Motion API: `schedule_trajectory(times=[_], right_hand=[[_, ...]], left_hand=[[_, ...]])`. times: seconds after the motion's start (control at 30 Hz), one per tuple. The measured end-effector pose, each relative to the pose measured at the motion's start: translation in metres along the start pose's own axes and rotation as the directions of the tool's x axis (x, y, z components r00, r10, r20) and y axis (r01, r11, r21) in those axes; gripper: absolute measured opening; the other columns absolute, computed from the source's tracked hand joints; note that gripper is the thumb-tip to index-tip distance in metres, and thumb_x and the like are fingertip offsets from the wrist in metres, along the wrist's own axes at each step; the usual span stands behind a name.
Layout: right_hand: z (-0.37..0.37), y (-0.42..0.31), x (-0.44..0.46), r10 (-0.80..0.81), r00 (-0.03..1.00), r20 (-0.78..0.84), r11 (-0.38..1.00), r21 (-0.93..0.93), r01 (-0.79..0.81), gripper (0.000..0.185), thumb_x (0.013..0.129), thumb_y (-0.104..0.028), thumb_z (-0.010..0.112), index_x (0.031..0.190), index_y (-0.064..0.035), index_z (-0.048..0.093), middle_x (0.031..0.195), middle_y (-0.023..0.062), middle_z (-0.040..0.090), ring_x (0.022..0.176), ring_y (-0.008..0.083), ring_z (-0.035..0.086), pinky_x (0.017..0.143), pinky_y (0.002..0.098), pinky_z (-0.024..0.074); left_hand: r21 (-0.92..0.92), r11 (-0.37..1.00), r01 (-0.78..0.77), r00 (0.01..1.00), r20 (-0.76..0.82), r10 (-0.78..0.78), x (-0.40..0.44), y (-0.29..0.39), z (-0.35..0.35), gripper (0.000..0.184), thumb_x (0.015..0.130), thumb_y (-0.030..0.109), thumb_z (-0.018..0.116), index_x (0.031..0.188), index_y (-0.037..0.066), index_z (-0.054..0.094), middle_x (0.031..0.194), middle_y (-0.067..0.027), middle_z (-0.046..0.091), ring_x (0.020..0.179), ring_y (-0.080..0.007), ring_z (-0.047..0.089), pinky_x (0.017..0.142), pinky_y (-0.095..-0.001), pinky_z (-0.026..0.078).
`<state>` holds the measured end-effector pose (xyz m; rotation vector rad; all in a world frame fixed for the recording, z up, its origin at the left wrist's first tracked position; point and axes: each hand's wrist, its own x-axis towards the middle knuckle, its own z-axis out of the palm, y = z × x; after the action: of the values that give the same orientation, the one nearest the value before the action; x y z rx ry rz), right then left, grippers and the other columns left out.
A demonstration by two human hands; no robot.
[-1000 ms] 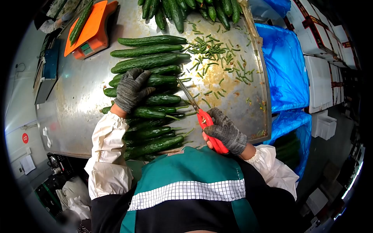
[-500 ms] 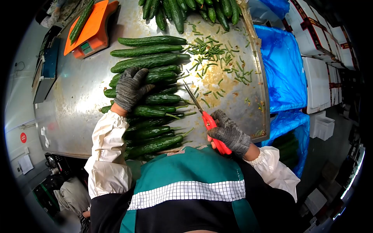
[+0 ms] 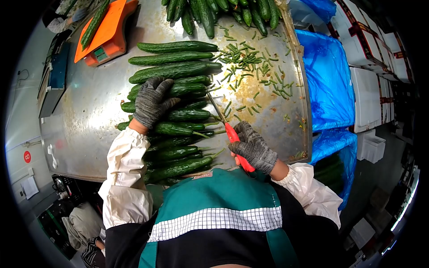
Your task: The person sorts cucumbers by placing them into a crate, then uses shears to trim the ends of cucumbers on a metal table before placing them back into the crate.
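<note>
A row of dark green cucumbers (image 3: 175, 70) lies side by side on the metal table (image 3: 96, 98), stem ends to the right. My left hand (image 3: 153, 101), in a grey knit glove, is laid over cucumbers mid-row, fingers curled around one and thumb spread rightward. My right hand (image 3: 254, 147), in a matching glove, is closed around red-handled scissors (image 3: 232, 135). Their narrow blades point up and left, tips at the stem end of a cucumber beside my left hand. The blades look nearly together. Cut stem pieces (image 3: 243, 57) lie scattered right of the row.
An orange scale (image 3: 111, 42) with a cucumber on it stands at upper left. More cucumbers (image 3: 219, 13) are piled at the far edge. Blue-lined boxes (image 3: 328, 85) adjoin the table's right side, with white foam boxes (image 3: 364, 96) beyond. Another person's sleeve (image 3: 60, 24) shows at top left.
My right hand has moved left and slightly up with the scissors, bringing the tips to the stem ends. The blades look closer together. My left hand stays on the same cucumbers.
</note>
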<state>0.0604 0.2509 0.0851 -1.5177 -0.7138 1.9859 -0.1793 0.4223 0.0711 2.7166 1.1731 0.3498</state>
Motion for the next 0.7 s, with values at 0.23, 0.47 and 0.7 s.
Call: schedule_trajectory(times=[0.23,0.47,0.7], right_hand=[[0.002,0.000,0.000,0.011,1.000,-0.027,0.999,0.053,-0.009,0.028,0.077,-0.008,0.052,0.100,-0.0027,0.037,0.065,0.0089,0.050,0.041,0.0142,0.048,0.038,0.0265,0.0410],[-0.019,0.013,-0.008,0.001,0.991,-0.132,0.988,0.151,0.019,0.031,0.076,-0.007,0.054,0.100,-0.0018,0.035,0.065,0.0092,0.049,0.041,0.0149,0.048,0.039,0.0278,0.0412],[-0.053,0.033,-0.014,-0.148,0.936,-0.319,0.981,0.070,0.179,0.032,0.074,-0.002,0.054,0.099,-0.0008,0.035,0.068,0.0102,0.051,0.046,0.0146,0.048,0.044,0.0275,0.0407]], left_hand=[[0.013,1.000,0.007,1.000,0.023,-0.008,0.001,0.001,0.000,0.051,0.063,0.033,0.069,0.106,0.010,0.055,0.101,-0.0160,0.052,0.093,-0.0318,0.050,0.079,-0.0398,0.042],[-0.051,0.997,0.054,0.998,-0.032,-0.056,-0.002,-0.002,-0.004,0.049,0.064,0.027,0.070,0.106,0.009,0.055,0.101,-0.0170,0.052,0.090,-0.0325,0.051,0.077,-0.0394,0.043],[-0.176,0.967,0.184,0.983,0.035,-0.181,-0.007,-0.019,-0.003,0.060,0.062,0.031,0.071,0.114,0.010,0.050,0.109,-0.0184,0.049,0.096,-0.0344,0.049,0.082,-0.0393,0.042]])
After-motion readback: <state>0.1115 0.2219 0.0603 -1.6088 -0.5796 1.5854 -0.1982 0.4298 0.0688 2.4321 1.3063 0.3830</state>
